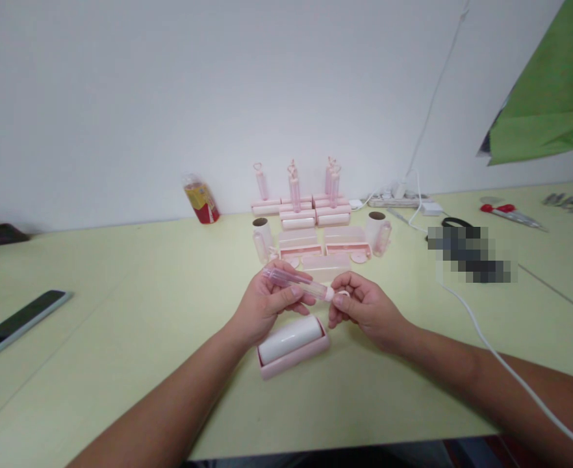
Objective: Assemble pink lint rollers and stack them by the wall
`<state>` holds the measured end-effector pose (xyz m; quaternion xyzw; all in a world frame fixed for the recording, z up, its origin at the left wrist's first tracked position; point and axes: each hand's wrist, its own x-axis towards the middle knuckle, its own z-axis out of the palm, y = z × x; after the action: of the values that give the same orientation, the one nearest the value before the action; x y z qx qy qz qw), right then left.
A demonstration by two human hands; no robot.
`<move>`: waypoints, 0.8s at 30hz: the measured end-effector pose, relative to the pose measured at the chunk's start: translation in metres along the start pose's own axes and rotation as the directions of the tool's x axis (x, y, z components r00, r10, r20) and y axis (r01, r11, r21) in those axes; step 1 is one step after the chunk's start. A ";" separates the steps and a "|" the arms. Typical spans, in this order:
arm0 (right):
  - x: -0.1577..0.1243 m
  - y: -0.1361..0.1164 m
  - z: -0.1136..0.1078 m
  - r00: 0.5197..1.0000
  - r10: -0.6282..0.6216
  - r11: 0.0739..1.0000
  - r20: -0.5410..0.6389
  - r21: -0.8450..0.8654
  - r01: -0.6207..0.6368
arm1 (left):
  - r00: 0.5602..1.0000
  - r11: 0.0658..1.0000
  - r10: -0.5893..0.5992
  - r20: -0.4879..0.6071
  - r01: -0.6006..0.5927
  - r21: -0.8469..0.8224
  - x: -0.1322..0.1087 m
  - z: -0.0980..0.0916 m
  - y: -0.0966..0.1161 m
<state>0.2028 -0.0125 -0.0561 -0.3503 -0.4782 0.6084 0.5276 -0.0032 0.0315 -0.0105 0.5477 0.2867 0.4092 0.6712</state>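
My left hand [271,302] is closed round the body of a clear pink lint roller handle [299,283], which lies slantwise above the table. At its right end, my right hand [369,309] pinches the pale loop [343,294] beside the white end cap. Just below the hands a white sticky-paper roll [291,339] rests in a pink tray-like case [296,364]. Behind them lie open pink cases [300,251], clear covers [326,265] and round end pieces [359,257].
Several lint rollers [295,195] stand upright along the wall, with paper rolls [375,229] in front. A red and yellow bottle [203,200] is at back left, a phone [21,322] at left. A white cable [476,325] crosses the right side near red-handled scissors [505,211].
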 end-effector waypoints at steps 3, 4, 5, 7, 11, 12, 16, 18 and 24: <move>-0.001 0.000 0.000 0.999 0.013 0.998 0.040 -0.069 -0.010 | 1.000 1.000 0.003 0.023 -0.003 -0.002 -0.001 0.000 0.001; -0.001 0.000 0.001 0.999 0.009 0.996 0.050 -0.088 -0.004 | 1.000 1.000 0.001 0.027 0.000 -0.003 -0.002 0.000 0.002; -0.002 0.000 0.001 0.998 0.005 0.995 0.058 -0.100 0.001 | 1.000 1.000 -0.005 0.031 0.005 -0.004 -0.002 0.000 0.002; -0.003 -0.002 0.003 0.998 0.003 0.994 0.062 -0.105 0.003 | 0.999 1.000 -0.017 0.041 0.017 -0.002 -0.002 0.001 0.002; -0.004 -0.006 0.004 1.000 -0.010 0.996 0.024 -0.090 0.012 | 0.997 0.999 -0.022 0.071 0.020 0.027 -0.001 -0.003 0.002; -0.005 -0.007 0.004 1.000 -0.017 0.996 0.012 -0.088 0.018 | 0.996 0.999 -0.019 0.086 0.016 0.038 0.000 -0.006 0.003; -0.005 -0.007 0.003 0.998 -0.068 0.991 0.018 -0.114 0.070 | 0.984 0.967 -0.085 0.156 0.044 0.252 0.002 -0.022 0.010; -0.005 -0.006 0.002 0.995 -0.092 0.984 0.032 -0.153 0.096 | 0.982 0.895 -0.113 0.151 0.035 0.445 0.003 -0.029 0.014; -0.005 -0.001 -0.001 0.996 -0.048 0.957 0.076 -0.282 0.068 | 0.960 0.586 -0.021 0.280 -0.215 0.782 -0.002 -0.027 0.028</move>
<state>0.2052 -0.0176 -0.0556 -0.3871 -0.5886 0.5293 0.4729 -0.0329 0.0448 0.0099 0.8548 0.3197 0.1962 0.3587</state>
